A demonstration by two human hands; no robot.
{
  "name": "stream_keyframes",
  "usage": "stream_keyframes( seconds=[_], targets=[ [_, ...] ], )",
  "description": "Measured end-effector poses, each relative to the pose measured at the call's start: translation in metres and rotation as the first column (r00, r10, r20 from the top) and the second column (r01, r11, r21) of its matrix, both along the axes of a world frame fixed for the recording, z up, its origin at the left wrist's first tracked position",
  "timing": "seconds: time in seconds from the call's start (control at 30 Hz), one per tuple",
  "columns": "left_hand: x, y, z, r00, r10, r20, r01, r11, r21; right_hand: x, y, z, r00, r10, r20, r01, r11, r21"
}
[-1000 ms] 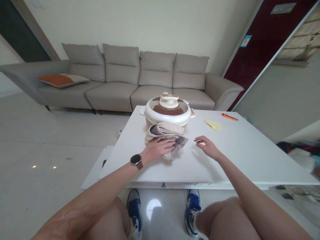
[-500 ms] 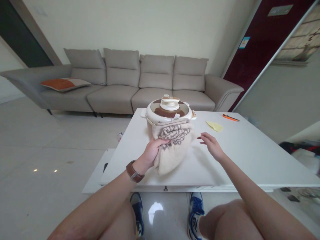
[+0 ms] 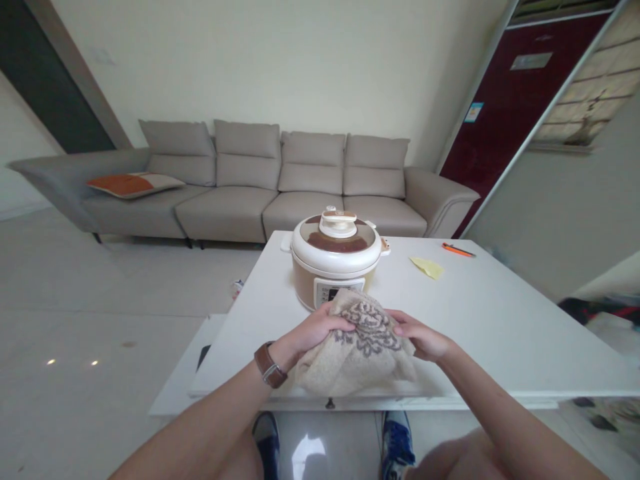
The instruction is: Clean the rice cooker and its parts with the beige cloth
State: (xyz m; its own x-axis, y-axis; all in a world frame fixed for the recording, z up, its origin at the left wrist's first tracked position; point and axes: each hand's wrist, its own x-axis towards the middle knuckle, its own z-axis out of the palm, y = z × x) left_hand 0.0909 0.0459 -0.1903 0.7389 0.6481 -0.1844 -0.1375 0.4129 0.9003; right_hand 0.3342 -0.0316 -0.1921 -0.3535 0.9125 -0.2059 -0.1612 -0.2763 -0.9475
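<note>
Between my two hands is a beige towel with a dark brown flower pattern, bunched over the front part of the table. My left hand grips its left side, thumb on top and fingers hidden behind the cloth. On the other side my right hand holds the towel's right edge, thumb in front. Just beyond the towel stands a white and brown electric pressure cooker, its lid on. The towel covers the lower part of the cooker's control panel.
All this is on a white table. Toward its back right lie a yellow cloth or paper piece and an orange-and-black pen-like object. A grey sofa stands behind, with an orange cushion on it.
The towel has come down and toward me, uncovering the cooker's front. My right hand, apart from the towel before, has taken hold of its right side.
</note>
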Motion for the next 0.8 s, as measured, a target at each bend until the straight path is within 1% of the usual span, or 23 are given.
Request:
stream_keyframes(
  seconds=[0.1,0.2,0.27,0.33,0.4,0.43,0.47,0.5,0.53,0.57,0.6,0.63,0.67,0.7,0.73,0.8],
  targets=[
    [0.0,0.004,0.002,0.999,0.038,-0.008,-0.037,0.998,0.046,-0.008,-0.006,0.001,0.999,-0.044,-0.028,0.041,0.995,-0.09],
    [0.0,0.008,0.001,0.997,0.074,-0.01,-0.074,0.996,0.059,-0.017,-0.01,0.002,0.996,0.027,-0.082,-0.039,0.989,-0.145],
    [-0.002,0.011,0.002,0.997,0.08,-0.018,-0.078,0.994,0.079,-0.024,-0.011,0.002,0.997,0.047,-0.069,-0.057,0.986,-0.156],
    [-0.005,0.014,0.004,0.998,0.056,-0.007,-0.055,0.99,0.129,-0.03,-0.012,0.003,0.999,-0.014,-0.031,0.008,0.986,-0.168],
    [-0.01,0.018,0.009,0.999,0.017,0.032,-0.022,0.984,0.177,-0.032,-0.013,0.004,0.993,-0.112,-0.026,0.105,0.978,-0.181],
    [-0.014,0.021,0.011,0.999,0.015,0.05,-0.024,0.982,0.189,-0.03,-0.014,0.005,0.986,-0.161,-0.035,0.152,0.97,-0.187],
    [-0.018,0.024,0.013,0.997,0.038,0.065,-0.05,0.979,0.195,-0.026,-0.015,0.007,0.977,-0.21,-0.04,0.198,0.961,-0.195],
    [-0.022,0.029,0.015,0.993,0.094,0.077,-0.108,0.974,0.201,-0.02,-0.016,0.009,0.965,-0.259,-0.037,0.247,0.947,-0.204],
    [-0.027,0.034,0.016,0.979,0.184,0.092,-0.2,0.956,0.214,-0.012,-0.016,0.012,0.949,-0.313,-0.025,0.301,0.929,-0.214],
    [-0.032,0.04,0.016,0.95,0.289,0.114,-0.308,0.922,0.232,-0.004,-0.017,0.015,0.928,-0.373,-0.007,0.363,0.906,-0.216],
    [-0.037,0.046,0.015,0.907,0.395,0.145,-0.42,0.871,0.255,0.006,-0.017,0.019,0.896,-0.445,0.006,0.437,0.877,-0.198],
    [-0.041,0.052,0.014,0.852,0.492,0.179,-0.523,0.806,0.278,0.016,-0.016,0.023,0.849,-0.528,0.009,0.524,0.839,-0.147],
    [-0.046,0.059,0.011,0.792,0.573,0.21,-0.61,0.735,0.296,0.025,-0.014,0.027,0.79,-0.614,-0.002,0.613,0.788,-0.058],
    [-0.05,0.065,0.008,0.736,0.636,0.231,-0.675,0.667,0.314,0.033,-0.012,0.032,0.728,-0.685,-0.024,0.685,0.727,0.054],
    [-0.052,0.071,0.004,0.685,0.687,0.243,-0.724,0.604,0.333,0.04,-0.009,0.035,0.669,-0.741,-0.054,0.737,0.653,0.175],
    [-0.055,0.082,-0.006,0.599,0.759,0.254,-0.783,0.49,0.383,0.048,0.0,0.042,0.565,-0.817,-0.117,0.785,0.488,0.383]
  ],
)
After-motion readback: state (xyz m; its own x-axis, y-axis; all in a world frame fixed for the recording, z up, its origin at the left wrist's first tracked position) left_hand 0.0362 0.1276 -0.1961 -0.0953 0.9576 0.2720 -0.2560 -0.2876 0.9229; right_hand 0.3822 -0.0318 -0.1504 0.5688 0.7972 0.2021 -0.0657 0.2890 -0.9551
